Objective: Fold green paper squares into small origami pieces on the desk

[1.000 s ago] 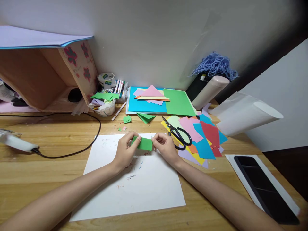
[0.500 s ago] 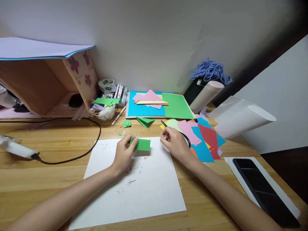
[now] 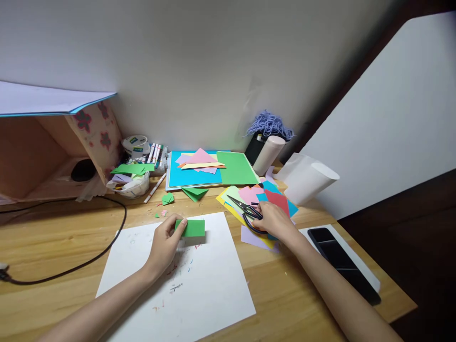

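Observation:
My left hand [image 3: 166, 244] pinches a small rectangle of green paper [image 3: 194, 228] between thumb and fingers, just above a marked white sheet [image 3: 213, 280]. My right hand [image 3: 274, 218] is at the black-handled scissors [image 3: 245, 207], its curled fingers over one handle; the fingertips are partly hidden. The blades lie slightly apart, pointing up and left over coloured paper scraps [image 3: 231, 213]. Beyond the white sheet are a folded green paper piece [image 3: 195, 193] and a smaller green folded piece [image 3: 167, 198].
Coloured sheets [image 3: 238, 168] are stacked by the wall. A tub of scraps [image 3: 133, 187], markers [image 3: 155, 153] and a decorated box [image 3: 98, 137] stand left. A black cable [image 3: 124, 223] crosses the table. A paper roll [image 3: 309, 183] and a phone [image 3: 342, 261] lie right.
My right hand has moved right, from beside the white sheet to the scissors. The scraps over them have shifted, uncovering more of the scissors. My left hand still holds the green paper; the view has turned right.

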`<act>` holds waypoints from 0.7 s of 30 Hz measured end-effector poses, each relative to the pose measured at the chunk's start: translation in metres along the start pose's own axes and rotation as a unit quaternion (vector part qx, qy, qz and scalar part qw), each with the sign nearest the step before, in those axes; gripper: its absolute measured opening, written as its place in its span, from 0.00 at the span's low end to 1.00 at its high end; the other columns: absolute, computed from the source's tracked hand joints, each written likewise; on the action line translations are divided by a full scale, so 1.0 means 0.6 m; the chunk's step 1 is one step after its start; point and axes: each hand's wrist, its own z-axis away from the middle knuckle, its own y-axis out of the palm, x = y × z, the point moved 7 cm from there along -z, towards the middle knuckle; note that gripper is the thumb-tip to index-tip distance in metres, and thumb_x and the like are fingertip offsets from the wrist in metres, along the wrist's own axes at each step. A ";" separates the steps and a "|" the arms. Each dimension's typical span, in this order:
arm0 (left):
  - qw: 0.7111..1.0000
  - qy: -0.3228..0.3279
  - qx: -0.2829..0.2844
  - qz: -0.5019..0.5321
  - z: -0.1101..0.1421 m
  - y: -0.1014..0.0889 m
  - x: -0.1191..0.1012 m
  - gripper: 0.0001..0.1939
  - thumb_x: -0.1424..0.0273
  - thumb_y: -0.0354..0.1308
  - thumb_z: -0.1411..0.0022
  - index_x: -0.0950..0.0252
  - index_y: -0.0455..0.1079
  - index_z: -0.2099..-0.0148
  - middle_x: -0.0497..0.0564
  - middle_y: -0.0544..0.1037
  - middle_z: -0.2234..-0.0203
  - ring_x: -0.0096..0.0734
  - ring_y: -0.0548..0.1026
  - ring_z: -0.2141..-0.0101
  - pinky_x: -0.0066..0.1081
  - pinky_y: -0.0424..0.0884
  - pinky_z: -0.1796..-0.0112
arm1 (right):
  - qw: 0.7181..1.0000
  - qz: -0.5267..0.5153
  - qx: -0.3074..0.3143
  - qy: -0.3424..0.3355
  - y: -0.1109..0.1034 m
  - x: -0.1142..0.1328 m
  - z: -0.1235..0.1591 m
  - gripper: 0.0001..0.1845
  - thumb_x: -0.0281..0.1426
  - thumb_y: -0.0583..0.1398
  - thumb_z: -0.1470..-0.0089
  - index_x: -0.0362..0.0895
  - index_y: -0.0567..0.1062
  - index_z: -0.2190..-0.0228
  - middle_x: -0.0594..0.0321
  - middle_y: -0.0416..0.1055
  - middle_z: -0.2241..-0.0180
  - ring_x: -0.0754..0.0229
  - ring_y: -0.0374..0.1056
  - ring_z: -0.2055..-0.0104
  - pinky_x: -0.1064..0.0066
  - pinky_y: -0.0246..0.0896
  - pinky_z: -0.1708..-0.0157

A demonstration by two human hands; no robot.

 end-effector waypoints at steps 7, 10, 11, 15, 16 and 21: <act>1.000 -0.004 -0.012 0.003 -0.008 -0.002 0.004 0.15 0.58 0.51 0.42 0.64 0.63 0.74 0.45 0.65 0.79 0.28 0.62 0.74 0.25 0.58 0.73 | 0.995 -0.028 -0.091 0.038 -0.020 -0.037 -0.003 0.07 0.26 0.58 0.57 0.39 0.67 0.71 0.49 0.67 0.65 0.51 0.66 0.62 0.68 0.56 0.67; 1.000 -0.003 -0.023 0.005 -0.012 -0.004 0.006 0.16 0.58 0.52 0.42 0.65 0.62 0.75 0.45 0.65 0.79 0.28 0.62 0.74 0.25 0.58 0.72 | 0.976 -0.160 -0.146 -0.034 -0.028 0.021 0.010 0.05 0.31 0.56 0.51 0.42 0.67 0.70 0.54 0.67 0.64 0.54 0.64 0.60 0.67 0.57 0.63; 1.000 -0.004 -0.025 0.003 -0.012 -0.004 0.007 0.16 0.58 0.51 0.42 0.65 0.62 0.75 0.45 0.65 0.79 0.27 0.62 0.74 0.25 0.58 0.71 | 0.963 -0.239 -0.111 -0.065 -0.018 0.049 0.013 0.06 0.33 0.55 0.48 0.43 0.67 0.70 0.57 0.68 0.65 0.57 0.64 0.63 0.68 0.58 0.65; 1.000 -0.009 -0.023 0.012 -0.014 -0.002 0.016 0.17 0.57 0.50 0.41 0.65 0.62 0.74 0.45 0.64 0.79 0.27 0.62 0.74 0.25 0.58 0.71 | 0.829 -0.507 0.192 -0.139 0.062 0.173 0.032 0.18 0.45 0.55 0.49 0.43 0.69 0.65 0.61 0.70 0.69 0.63 0.65 0.72 0.73 0.58 0.75; 0.999 -0.011 -0.020 0.022 -0.014 0.000 0.019 0.17 0.57 0.51 0.41 0.65 0.62 0.74 0.45 0.64 0.79 0.27 0.62 0.74 0.25 0.58 0.72 | 0.795 -0.542 0.235 -0.140 0.076 0.195 0.036 0.19 0.45 0.57 0.50 0.42 0.70 0.67 0.62 0.69 0.72 0.65 0.65 0.74 0.74 0.58 0.76; 0.999 -0.020 -0.010 0.025 -0.012 0.004 0.028 0.15 0.58 0.51 0.41 0.65 0.65 0.70 0.45 0.66 0.78 0.27 0.65 0.74 0.26 0.61 0.72 | 0.733 -0.619 0.247 -0.133 0.107 0.233 0.022 0.19 0.44 0.63 0.57 0.39 0.69 0.75 0.64 0.69 0.79 0.69 0.61 0.80 0.75 0.57 0.76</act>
